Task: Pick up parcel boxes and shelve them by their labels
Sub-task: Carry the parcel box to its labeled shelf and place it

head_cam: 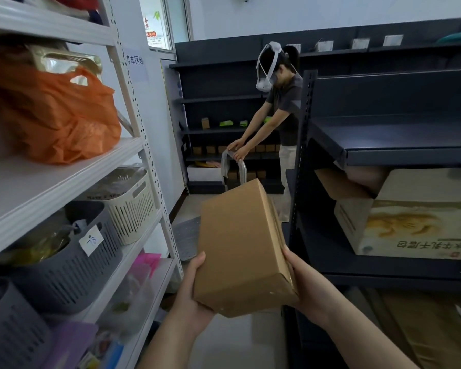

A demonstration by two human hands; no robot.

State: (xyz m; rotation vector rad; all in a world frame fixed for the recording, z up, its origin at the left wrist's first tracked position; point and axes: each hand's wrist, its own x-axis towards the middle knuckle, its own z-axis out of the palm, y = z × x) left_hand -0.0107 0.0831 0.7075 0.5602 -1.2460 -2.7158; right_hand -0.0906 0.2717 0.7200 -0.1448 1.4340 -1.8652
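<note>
Head view: left hand [194, 296] and right hand [308, 284] clamped the cardboard box [241, 246] from both sides, held mid-aisle between shelves, tilted, probably to find its label.

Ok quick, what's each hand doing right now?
Left hand: holding the cardboard box at its lower left side.
Right hand: holding the same box at its right edge.
</note>
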